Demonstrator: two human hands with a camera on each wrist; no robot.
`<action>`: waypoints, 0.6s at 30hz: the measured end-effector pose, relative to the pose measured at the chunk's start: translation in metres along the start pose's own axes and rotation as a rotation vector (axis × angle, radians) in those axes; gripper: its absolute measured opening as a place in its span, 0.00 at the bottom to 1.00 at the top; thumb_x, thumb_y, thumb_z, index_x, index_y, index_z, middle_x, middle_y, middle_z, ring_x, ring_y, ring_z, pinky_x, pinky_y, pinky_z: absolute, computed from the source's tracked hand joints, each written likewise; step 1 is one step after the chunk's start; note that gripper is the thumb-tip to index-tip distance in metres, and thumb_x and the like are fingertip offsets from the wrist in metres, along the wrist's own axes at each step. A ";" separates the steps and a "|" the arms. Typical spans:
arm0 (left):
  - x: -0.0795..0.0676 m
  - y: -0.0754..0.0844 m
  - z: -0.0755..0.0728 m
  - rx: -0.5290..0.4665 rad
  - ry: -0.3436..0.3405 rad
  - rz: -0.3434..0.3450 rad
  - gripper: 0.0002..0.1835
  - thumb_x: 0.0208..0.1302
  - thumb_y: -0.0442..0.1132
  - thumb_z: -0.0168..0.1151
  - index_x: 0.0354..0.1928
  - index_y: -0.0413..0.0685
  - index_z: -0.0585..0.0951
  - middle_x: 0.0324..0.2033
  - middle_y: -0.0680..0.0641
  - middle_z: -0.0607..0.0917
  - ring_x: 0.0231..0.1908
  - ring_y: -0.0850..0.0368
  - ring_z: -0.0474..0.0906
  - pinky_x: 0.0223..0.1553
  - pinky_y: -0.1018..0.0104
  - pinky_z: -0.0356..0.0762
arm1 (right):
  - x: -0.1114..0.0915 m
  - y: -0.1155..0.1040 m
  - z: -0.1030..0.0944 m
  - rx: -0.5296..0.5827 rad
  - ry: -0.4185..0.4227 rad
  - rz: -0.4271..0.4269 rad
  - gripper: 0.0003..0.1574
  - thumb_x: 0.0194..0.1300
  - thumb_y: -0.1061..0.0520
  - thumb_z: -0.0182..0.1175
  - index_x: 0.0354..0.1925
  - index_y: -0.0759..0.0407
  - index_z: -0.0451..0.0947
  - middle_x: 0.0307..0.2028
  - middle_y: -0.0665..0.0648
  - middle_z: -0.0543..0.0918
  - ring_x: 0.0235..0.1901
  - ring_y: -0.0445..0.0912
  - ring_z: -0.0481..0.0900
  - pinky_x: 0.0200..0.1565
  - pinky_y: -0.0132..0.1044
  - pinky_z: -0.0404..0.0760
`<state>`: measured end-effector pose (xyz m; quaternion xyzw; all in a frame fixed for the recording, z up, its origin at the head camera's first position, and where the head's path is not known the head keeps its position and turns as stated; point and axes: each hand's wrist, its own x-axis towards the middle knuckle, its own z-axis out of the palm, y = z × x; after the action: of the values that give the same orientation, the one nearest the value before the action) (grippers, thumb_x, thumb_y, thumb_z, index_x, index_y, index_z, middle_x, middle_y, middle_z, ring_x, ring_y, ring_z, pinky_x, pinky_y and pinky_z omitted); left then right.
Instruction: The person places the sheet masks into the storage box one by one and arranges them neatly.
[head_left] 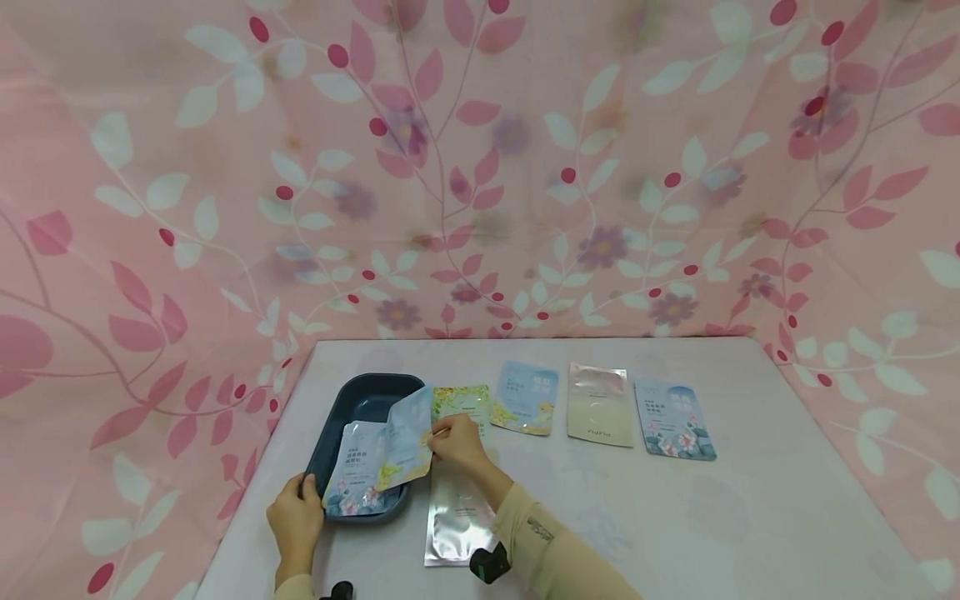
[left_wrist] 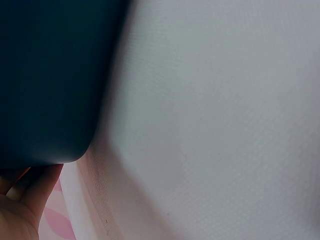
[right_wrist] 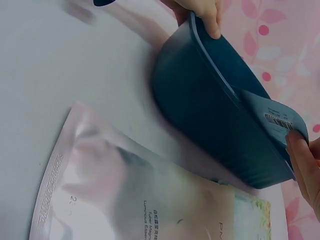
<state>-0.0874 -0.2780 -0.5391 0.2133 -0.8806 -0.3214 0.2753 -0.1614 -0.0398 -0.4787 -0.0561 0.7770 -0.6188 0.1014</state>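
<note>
A dark blue plastic basin (head_left: 341, 425) stands at the left of the table. My left hand (head_left: 295, 515) grips its near left rim; the right wrist view shows the thumb over the edge. With my right hand (head_left: 459, 443) I pinch the right edge of a light blue face mask packet (head_left: 411, 440) with yellow flowers, tilted over the basin's right side. Its back, with a barcode, appears in the right wrist view (right_wrist: 276, 120). Another blue packet (head_left: 358, 467) with pink flowers leans in the basin. Beneath my right forearm lies a silver packet (head_left: 453, 521).
A green patterned packet (head_left: 463, 400) lies right of the basin, partly covered. Farther right, in a row, are a light blue packet (head_left: 525, 398), a beige-silver packet (head_left: 600, 408) and a blue floral packet (head_left: 675, 421). A pink floral cloth (head_left: 525, 208) hangs behind the white table (head_left: 712, 525).
</note>
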 end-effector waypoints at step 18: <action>0.000 0.001 -0.001 -0.014 -0.007 -0.019 0.13 0.65 0.30 0.52 0.42 0.21 0.77 0.39 0.23 0.79 0.43 0.23 0.74 0.46 0.38 0.69 | 0.004 -0.003 0.029 -0.073 -0.013 -0.003 0.07 0.49 0.72 0.62 0.31 0.75 0.79 0.22 0.63 0.84 0.20 0.56 0.84 0.20 0.30 0.78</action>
<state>-0.0871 -0.2776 -0.5379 0.2188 -0.8773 -0.3308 0.2703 -0.1589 -0.0686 -0.4819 -0.0648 0.7983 -0.5897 0.1036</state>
